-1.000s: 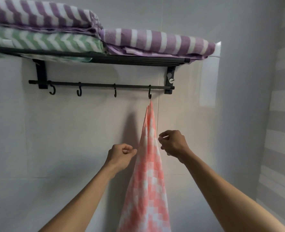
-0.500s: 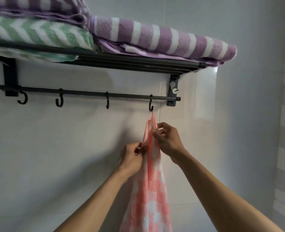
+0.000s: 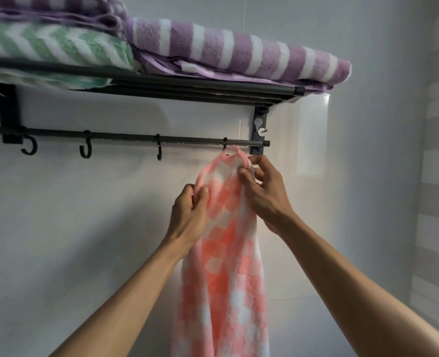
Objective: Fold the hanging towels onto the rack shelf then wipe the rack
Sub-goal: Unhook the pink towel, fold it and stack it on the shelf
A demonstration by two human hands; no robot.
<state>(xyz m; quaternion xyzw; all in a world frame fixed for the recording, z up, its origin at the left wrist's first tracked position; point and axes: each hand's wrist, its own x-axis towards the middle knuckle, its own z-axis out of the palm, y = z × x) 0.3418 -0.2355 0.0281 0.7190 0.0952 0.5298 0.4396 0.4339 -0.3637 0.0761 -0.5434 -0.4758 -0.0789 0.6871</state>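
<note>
Pink towel (image 3: 226,253): hangs below the rail's right end — its top bunched just under the last hook (image 3: 225,145).
Left hand (image 3: 188,215): fingers curled, gripping the towel's left edge.
Right hand (image 3: 263,191): pinching its top right edge.
Rack shelf (image 3: 200,87): carries folded purple striped towels (image 3: 239,51) and a green towel (image 3: 53,45).

A home bathroom: tiled wall (image 3: 58,228), black towel rack (image 3: 187,86) stacked with folded towels (image 3: 239,50).
</note>
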